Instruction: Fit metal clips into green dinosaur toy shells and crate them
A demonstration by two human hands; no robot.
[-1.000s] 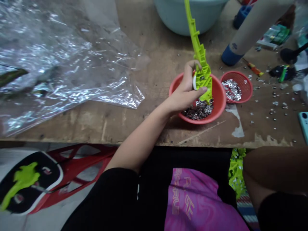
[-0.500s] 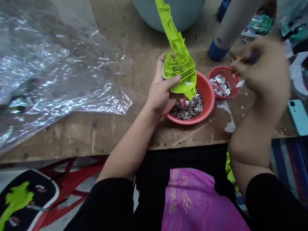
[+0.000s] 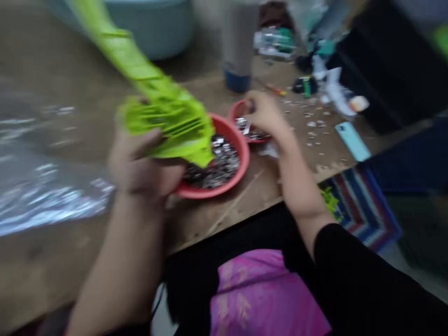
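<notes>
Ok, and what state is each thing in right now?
Left hand, closed around the green part
Green part, held tilted
Right hand, over the small basket, grip unclear
Small basket, upright, holding metal pieces
Large bowl, upright, partly filled with metal pieces
Phone, lying flat
Plastic sheet, spread out, crumpled

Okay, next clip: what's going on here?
A person's left hand holds a long green plastic part, its tip seen against a red bowl of small metal pieces. The right hand is at a smaller red basket, which holds metal pieces too; blur hides what its fingers grip. A light-blue phone lies to the right on the table.
</notes>
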